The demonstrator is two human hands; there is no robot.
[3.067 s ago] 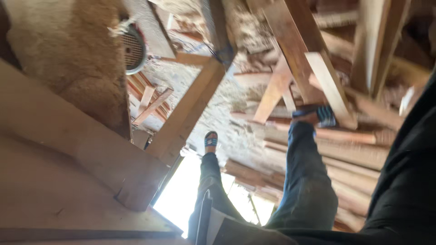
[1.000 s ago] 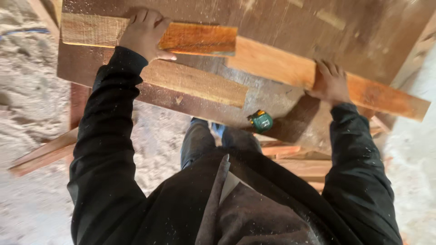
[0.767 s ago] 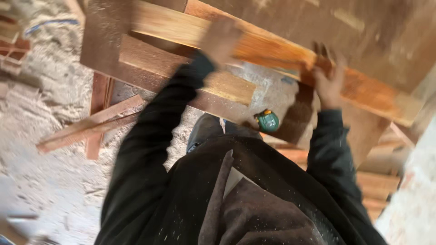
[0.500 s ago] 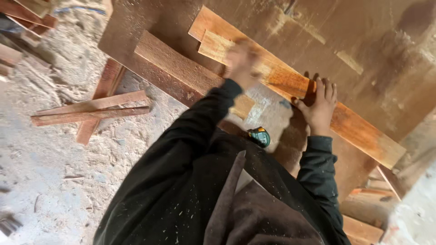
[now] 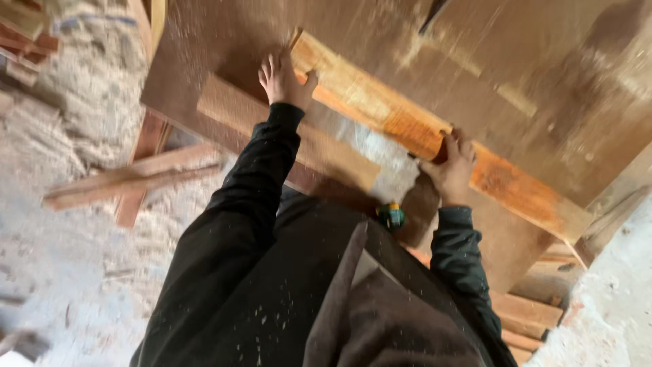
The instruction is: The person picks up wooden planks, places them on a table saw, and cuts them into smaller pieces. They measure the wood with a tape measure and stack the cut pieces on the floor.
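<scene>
An orange-brown wooden plank lies slanted across a big brown board that serves as a work surface. My left hand rests flat against the plank's upper left end, fingers spread. My right hand grips the plank's near edge about halfway along it. A second, paler plank lies parallel below, partly hidden by my left sleeve.
A small green and yellow object sits under the board by my chest. Crossed loose planks lie on the sawdust-covered floor at left. More stacked boards lie at lower right, next to a pale wall.
The view has swung and the plank now runs slanted down to the right. My left hand has slid along to the plank's upper end; my right hand stays gripping its middle.
</scene>
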